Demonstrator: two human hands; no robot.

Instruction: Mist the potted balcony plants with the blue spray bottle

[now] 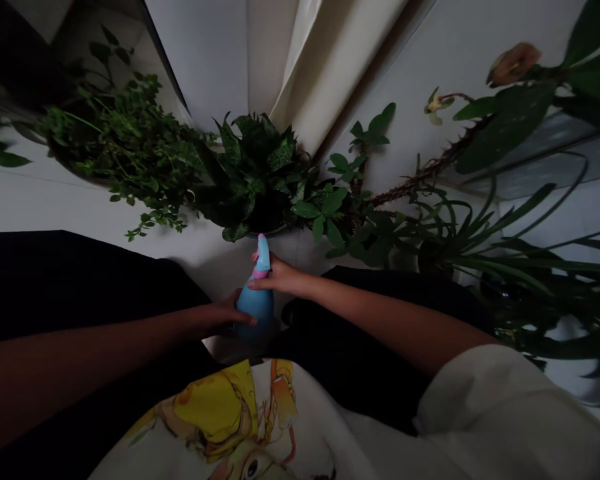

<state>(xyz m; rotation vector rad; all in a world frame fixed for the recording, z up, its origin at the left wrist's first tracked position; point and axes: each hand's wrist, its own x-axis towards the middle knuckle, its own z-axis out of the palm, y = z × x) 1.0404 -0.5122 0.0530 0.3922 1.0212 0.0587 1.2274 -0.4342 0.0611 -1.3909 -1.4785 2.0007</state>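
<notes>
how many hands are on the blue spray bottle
2. The left hand cups the round body of the blue spray bottle from the side. The right hand holds it higher up, near the top. No other hands show.

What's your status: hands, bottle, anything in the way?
Both on: left hand wraps bottle body, right hand grips its top. Bottle upright. Just beyond it, plants; nothing between.

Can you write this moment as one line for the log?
left hand: wraps blue spray bottle body | right hand: grips its neck | bottle: upright | ahead: leafy plants
</notes>
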